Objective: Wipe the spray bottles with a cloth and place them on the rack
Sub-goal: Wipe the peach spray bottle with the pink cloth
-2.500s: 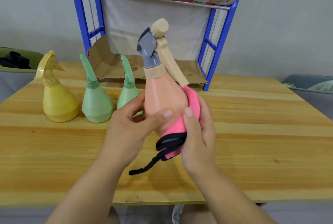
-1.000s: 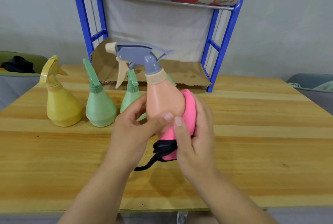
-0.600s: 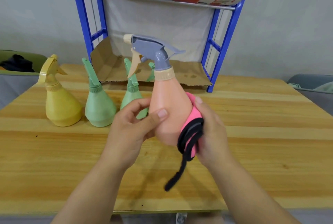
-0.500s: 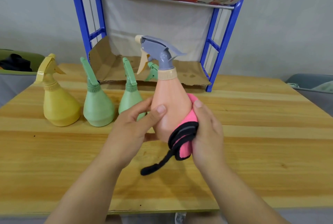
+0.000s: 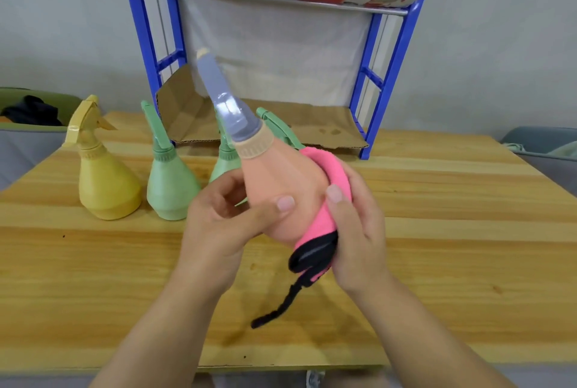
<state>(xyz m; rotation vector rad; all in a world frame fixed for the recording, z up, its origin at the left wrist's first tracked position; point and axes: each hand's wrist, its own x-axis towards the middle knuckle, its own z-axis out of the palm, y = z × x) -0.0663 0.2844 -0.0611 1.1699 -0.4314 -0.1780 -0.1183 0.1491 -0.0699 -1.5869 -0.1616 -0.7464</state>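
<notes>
Now we're wiping the peach bottle (image 5: pixel 281 181) mid-air, tilted over the counter (image 5: pixel 452 231).
Left grip (image 5: pixel 224 225) curls round its belly, right grip (image 5: pixel 356 231) presses the pink cloth (image 5: pixel 327 169) against its side; let's rotate slowly, pressing evenly.

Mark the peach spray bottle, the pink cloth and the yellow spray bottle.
peach spray bottle (image 5: pixel 278 169), head view, middle of its bare body.
pink cloth (image 5: pixel 334 167), head view, upper fold against the bottle's side.
yellow spray bottle (image 5: pixel 106 187), head view, centre of its wide body.
</notes>
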